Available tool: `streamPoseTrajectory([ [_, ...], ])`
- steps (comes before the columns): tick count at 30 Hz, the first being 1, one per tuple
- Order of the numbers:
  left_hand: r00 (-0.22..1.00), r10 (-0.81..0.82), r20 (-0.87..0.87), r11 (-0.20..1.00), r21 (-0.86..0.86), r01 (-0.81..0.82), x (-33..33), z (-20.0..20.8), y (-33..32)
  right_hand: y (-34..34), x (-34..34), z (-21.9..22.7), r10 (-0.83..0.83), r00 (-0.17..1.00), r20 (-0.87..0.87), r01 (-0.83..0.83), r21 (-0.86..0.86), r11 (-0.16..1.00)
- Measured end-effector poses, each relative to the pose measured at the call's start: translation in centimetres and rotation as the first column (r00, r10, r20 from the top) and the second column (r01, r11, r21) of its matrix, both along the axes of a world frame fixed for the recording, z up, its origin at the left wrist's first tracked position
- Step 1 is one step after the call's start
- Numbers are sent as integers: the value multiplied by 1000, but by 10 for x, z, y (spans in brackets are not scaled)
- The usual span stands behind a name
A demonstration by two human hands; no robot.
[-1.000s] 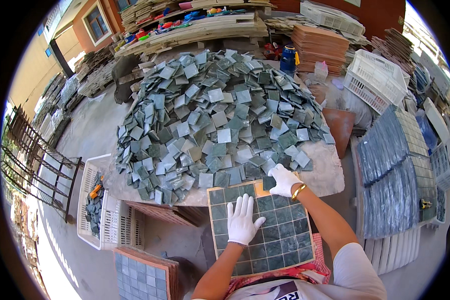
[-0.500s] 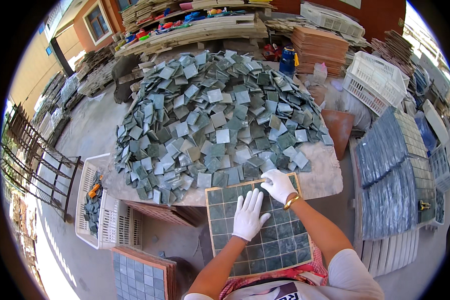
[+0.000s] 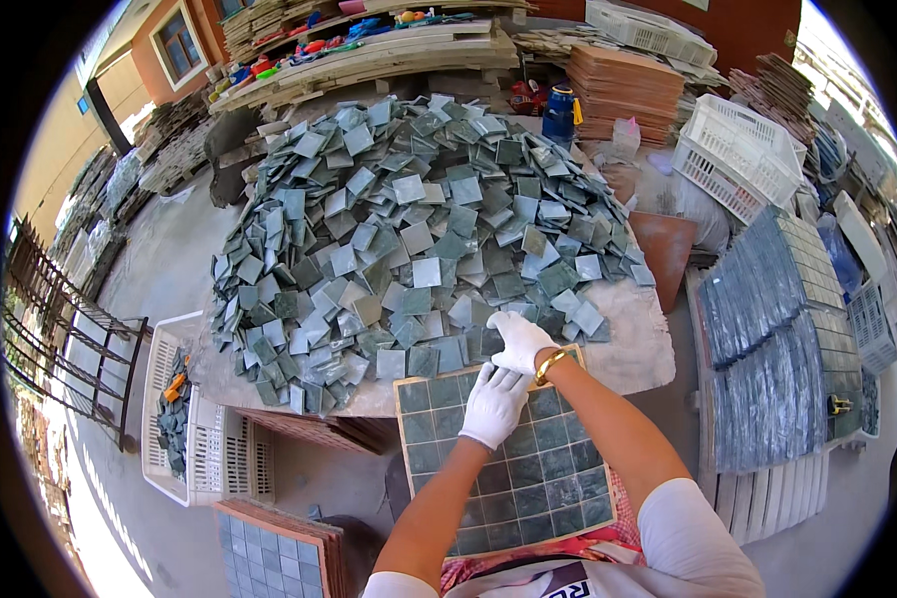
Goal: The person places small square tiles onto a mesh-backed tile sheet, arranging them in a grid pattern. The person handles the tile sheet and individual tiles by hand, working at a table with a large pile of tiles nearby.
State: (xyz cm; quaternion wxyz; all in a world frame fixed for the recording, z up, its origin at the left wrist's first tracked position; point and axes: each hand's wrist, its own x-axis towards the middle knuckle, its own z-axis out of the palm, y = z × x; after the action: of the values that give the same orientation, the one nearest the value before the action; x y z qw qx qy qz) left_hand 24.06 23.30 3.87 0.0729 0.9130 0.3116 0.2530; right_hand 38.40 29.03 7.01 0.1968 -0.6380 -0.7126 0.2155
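Note:
A square panel of dark green stone tiles (image 3: pixel 538 468) in a wooden-edged frame rests against the near edge of a pale slab. My left hand (image 3: pixel 495 409), in a white glove, lies on its upper part with fingers stretched forward. Just beyond it, my right hand (image 3: pixel 520 344), also gloved and with a gold bangle (image 3: pixel 556 365) at the wrist, reaches over the panel's far edge. Its bent fingers and thumb are apart beside the loose tiles; its fingertips are partly hidden. A large heap of loose grey-green square tiles (image 3: pixel 424 239) covers the slab (image 3: pixel 640 339).
White plastic crates stand at left (image 3: pixel 231 453) and far right (image 3: pixel 738 159). Tiled panels (image 3: pixel 269 558) are stacked at lower left. Wrapped stacks of tile sheets (image 3: pixel 767 389) sit on the right. A blue jug (image 3: pixel 560 118) and brown boards (image 3: pixel 623 95) are behind the heap.
My right hand has moved forward and left, off the panel toward the tile heap. My left hand has slid slightly up the panel. The view has shifted a little.

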Motion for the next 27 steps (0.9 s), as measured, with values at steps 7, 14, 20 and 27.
streamPoseTrajectory([
  [7,988,153,30,988,5,-153,3,0,-11,-23,62,10,-14,990,-139,17,23,1000],
  [14,974,223,-49,974,-25,-224,9,10,-21,-34,52,-2,275,949,154,-299,165,940],
  [20,958,286,-39,958,13,-285,7,10,-15,-20,36,-10,360,902,236,-380,45,924],
  [27,950,305,-68,952,24,-304,10,-1,-19,-14,27,-7,263,962,71,-266,35,963],
])
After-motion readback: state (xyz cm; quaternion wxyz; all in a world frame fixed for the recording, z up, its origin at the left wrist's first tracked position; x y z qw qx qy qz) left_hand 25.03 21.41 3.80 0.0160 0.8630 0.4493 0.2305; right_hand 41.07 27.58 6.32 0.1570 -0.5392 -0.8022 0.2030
